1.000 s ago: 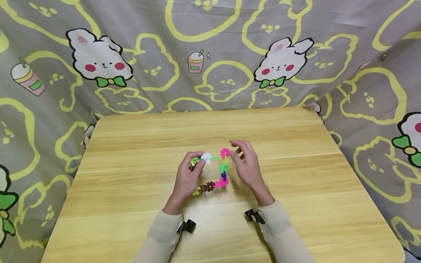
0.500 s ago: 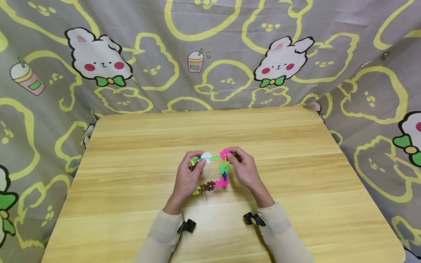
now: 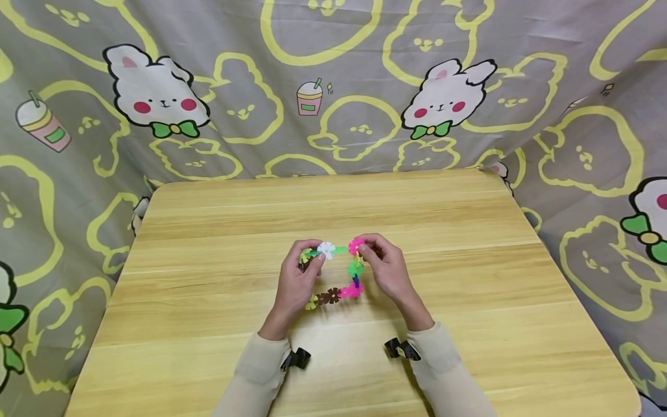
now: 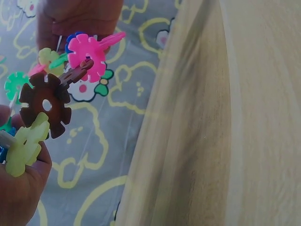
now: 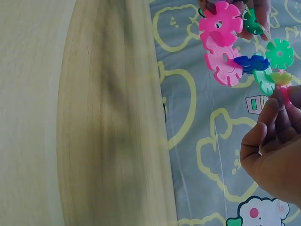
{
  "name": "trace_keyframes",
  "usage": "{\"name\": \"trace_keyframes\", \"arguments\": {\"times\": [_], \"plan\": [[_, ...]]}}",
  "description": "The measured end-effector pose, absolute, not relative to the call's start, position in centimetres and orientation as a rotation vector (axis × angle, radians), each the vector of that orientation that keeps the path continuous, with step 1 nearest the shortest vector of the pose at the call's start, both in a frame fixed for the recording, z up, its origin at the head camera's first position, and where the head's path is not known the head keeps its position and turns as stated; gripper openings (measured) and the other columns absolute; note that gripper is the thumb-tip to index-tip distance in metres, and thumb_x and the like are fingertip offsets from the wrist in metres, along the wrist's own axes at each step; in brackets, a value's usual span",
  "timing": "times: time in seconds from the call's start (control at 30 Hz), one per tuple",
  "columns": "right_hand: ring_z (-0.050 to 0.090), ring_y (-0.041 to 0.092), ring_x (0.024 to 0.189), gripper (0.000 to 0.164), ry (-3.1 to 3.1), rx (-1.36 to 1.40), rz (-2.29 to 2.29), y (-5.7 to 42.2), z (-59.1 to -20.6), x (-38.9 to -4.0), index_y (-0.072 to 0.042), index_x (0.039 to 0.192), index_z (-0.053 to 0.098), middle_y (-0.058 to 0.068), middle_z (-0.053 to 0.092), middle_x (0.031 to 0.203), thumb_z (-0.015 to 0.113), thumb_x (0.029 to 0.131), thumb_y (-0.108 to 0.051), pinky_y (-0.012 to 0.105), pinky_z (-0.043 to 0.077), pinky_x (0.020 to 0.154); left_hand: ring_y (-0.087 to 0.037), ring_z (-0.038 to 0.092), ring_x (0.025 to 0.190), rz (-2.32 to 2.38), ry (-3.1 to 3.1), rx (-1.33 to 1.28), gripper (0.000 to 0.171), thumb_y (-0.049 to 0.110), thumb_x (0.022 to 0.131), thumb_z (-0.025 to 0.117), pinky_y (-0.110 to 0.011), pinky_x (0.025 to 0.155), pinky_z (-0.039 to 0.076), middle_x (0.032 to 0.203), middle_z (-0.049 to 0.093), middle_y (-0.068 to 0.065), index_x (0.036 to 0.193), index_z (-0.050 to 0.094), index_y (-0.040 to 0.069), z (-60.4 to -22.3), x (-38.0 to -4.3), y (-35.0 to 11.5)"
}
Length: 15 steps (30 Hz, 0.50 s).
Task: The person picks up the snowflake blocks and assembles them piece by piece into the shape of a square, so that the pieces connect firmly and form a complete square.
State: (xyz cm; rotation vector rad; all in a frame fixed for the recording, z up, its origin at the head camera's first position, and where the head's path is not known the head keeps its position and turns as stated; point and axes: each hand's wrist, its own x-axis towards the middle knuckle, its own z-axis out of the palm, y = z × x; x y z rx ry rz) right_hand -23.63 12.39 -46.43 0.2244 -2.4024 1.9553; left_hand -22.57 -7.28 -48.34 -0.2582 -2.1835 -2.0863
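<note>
Several notched plastic snowflake discs, slotted together, form a squarish ring held up over the table. My left hand [image 3: 300, 281] pinches the white snowflake disc [image 3: 326, 250] at the ring's far left. At the far right corner, my right hand [image 3: 387, 269] pinches a pink snowflake disc [image 3: 356, 245] between thumb and fingers. Below that corner hang a green disc [image 3: 355, 268] and a blue disc [image 5: 252, 63]. Along the near side run more pink discs [image 5: 221, 24], a brown disc [image 4: 45, 104] and a yellow disc [image 4: 24, 146]. My left palm and fingers partly hide the ring's left side.
Under the hands lies a wooden table [image 3: 208, 231] with rounded corners. A grey curtain [image 3: 359, 35] printed with rabbits and yellow outlines hangs behind it and at both sides. Black wrist mounts [image 3: 296, 359] sit at the sleeve cuffs.
The right hand, its fingers spread beside the pink disc a second ago, has closed in and now pinches it. The green disc below has turned slightly. My left hand has stayed nearly still.
</note>
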Motion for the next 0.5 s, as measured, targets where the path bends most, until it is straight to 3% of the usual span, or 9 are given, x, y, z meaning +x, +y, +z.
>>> {"name": "trace_keyframes", "arguments": {"times": [0.17,0.37,0.5], "plan": [[0.056,0.027,0.080,0.015,-2.404,0.245,1.911,12.40,-46.53,-23.65,-0.009,0.108,0.066,0.010,0.063,0.089,0.056,0.097,-0.014,0.032,0.050,0.067,-0.010,0.052,0.066,-2.068,-2.177,-0.284,0.024,0.008,0.095,0.059,-0.027,0.053,0.046,0.105,0.056,-0.006,0.120,0.059,0.010,-48.40,-22.56,-7.28],[0.058,0.018,0.076,0.014,-2.424,0.298,1.821,12.43,-46.68,-23.62,-0.009,0.105,0.068,0.009,0.066,0.087,0.060,0.096,-0.016,0.022,0.048,0.066,-0.014,0.054,0.070,-2.056,-2.212,-0.303,0.023,0.009,0.096,0.059,-0.031,0.058,0.050,0.108,0.055,-0.005,0.119,0.060,0.012,-48.47,-22.46,-7.30],[0.057,0.020,0.075,0.014,-2.399,0.304,1.841,12.53,-46.73,-23.55,-0.008,0.104,0.068,0.010,0.066,0.087,0.060,0.096,-0.016,0.026,0.048,0.064,-0.014,0.054,0.070,-2.062,-2.218,-0.292,0.024,0.009,0.096,0.059,-0.030,0.059,0.050,0.110,0.055,-0.006,0.120,0.060,0.011,-48.45,-22.43,-7.25]]}}
